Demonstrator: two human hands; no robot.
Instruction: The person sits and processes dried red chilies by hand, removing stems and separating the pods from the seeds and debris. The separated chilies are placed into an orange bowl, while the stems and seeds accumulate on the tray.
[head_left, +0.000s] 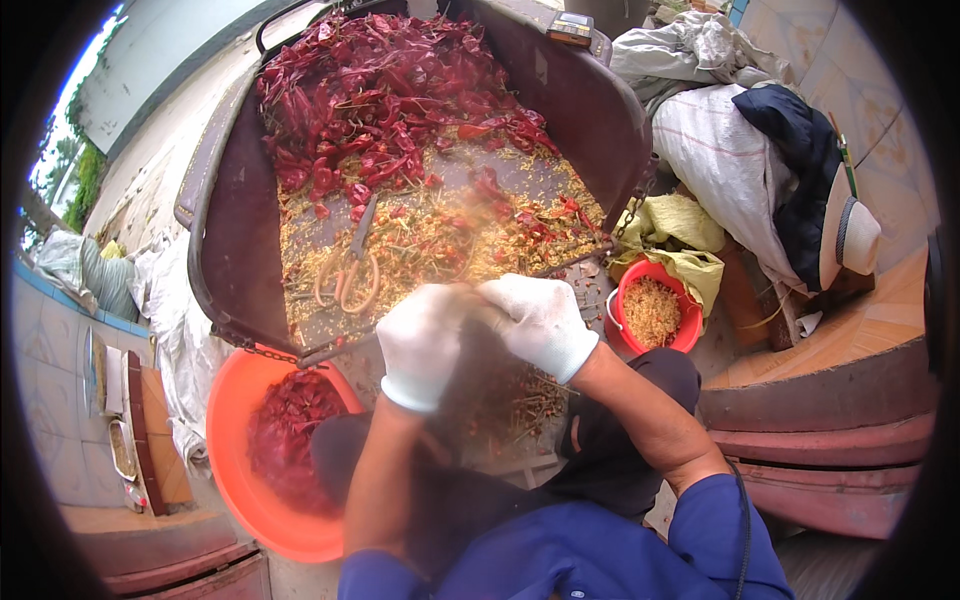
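Observation:
My left hand (421, 341) and my right hand (544, 322), both in white knit gloves, meet in front of me at the near edge of a dark metal cart bed (232, 225). Their fingers are curled together, and blur hides whether anything is between them. Just beyond, yellow chili seeds (420, 262) and bits of stem cover the bed's floor. Scissors (352, 262) with orange-brown handles lie on the seeds, left of my hands. Dried red chilies (390, 90) are heaped at the far end.
By my left leg, an orange basin (232, 450) holds dried chilies (292, 435). A red bucket (694, 330) of seeds stands at right. White sacks (716, 142), a straw hat (855, 236) and a small device (571, 28) are on the right. Chili stems (536, 405) litter the ground between my legs.

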